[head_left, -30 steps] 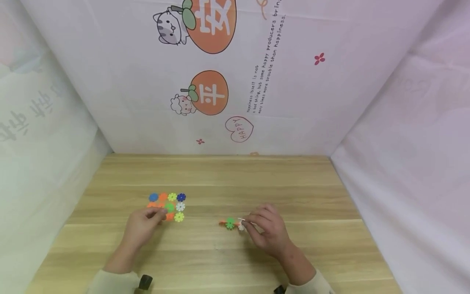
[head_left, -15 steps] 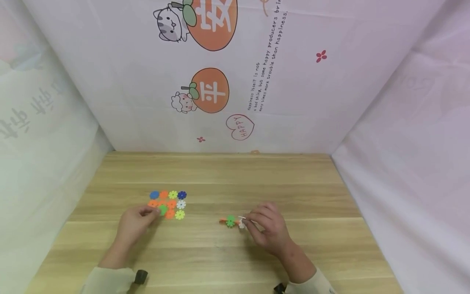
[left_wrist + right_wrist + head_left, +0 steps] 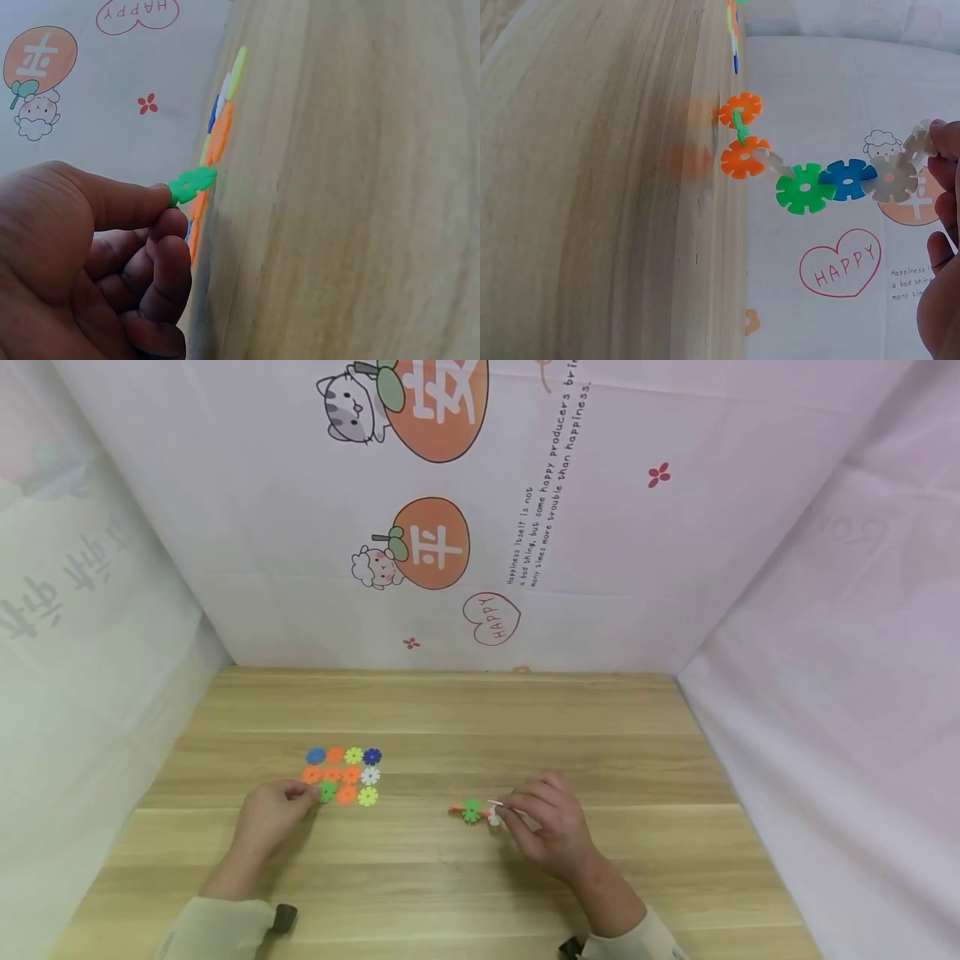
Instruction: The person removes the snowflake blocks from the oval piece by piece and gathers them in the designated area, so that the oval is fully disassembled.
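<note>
My left hand [image 3: 276, 810] pinches a green snowflake disc [image 3: 327, 791] [image 3: 192, 184] between thumb and fingers, lifted off the near left edge of a flat cluster of coloured discs [image 3: 347, 774] on the wooden table [image 3: 450, 893]. My right hand [image 3: 542, 828] pinches the white end of a chain of joined discs [image 3: 474, 812] held just above the table. In the right wrist view the chain [image 3: 810, 176] runs from orange discs through green and blue to a clear one at my fingertips [image 3: 945, 142].
The cluster [image 3: 217, 135] holds blue, orange, yellow and white discs laid in rows. White printed cloth walls [image 3: 480, 527] close in the table at the back and on both sides. Bare wood lies between the two hands.
My left hand has drawn back toward me and leftward, taking the green disc out of the cluster. My right hand and the chain have stayed nearly still.
</note>
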`<state>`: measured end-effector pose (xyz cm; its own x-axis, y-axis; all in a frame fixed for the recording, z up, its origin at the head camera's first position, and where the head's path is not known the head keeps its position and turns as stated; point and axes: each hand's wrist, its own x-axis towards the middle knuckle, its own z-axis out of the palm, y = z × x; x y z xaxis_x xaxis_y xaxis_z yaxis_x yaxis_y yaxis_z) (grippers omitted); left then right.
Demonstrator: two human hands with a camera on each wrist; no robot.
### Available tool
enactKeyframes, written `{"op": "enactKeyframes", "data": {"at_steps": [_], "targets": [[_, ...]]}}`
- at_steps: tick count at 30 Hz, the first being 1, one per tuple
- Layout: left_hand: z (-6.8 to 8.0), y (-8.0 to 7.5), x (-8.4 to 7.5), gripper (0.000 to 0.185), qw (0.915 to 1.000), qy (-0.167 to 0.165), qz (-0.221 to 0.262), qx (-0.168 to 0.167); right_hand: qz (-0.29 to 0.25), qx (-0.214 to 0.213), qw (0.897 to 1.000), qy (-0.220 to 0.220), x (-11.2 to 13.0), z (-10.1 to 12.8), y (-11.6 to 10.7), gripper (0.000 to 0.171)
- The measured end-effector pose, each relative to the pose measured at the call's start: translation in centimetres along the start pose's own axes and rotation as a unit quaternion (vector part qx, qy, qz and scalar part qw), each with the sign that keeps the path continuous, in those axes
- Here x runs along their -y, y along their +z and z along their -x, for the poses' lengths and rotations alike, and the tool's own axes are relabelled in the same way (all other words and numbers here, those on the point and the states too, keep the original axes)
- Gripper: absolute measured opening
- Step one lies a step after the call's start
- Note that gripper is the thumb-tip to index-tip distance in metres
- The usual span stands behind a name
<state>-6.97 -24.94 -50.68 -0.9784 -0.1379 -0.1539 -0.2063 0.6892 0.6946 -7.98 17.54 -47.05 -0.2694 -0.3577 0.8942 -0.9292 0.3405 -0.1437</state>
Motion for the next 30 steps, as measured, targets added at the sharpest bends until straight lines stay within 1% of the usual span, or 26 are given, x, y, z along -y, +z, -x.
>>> {"op": "enactKeyframes", "data": {"at_steps": [8,14,21,30], "targets": [[-0.4,-0.1,0.3,0.041,0.9993,-0.012,-0.033,0.015,0.002,0.002,1.000,0.006,0.1,0.1,0.0,0.008],[-0.9,-0.2,0.5,0.042,0.9983,-0.014,-0.055,0.016,0.001,-0.001,1.000,0.003,0.1,0.1,0.0,0.007],[-1.2,-0.1,0.4,0.039,0.9978,-0.014,-0.064,0.014,0.003,0.001,1.000,0.004,0.0,0.0,-0.1,0.008],[-1.0,0.1,0.3,0.042,0.9982,-0.018,-0.057,0.012,0.006,0.006,1.000,0.003,0.0,-0.1,-0.2,0.007]]}}
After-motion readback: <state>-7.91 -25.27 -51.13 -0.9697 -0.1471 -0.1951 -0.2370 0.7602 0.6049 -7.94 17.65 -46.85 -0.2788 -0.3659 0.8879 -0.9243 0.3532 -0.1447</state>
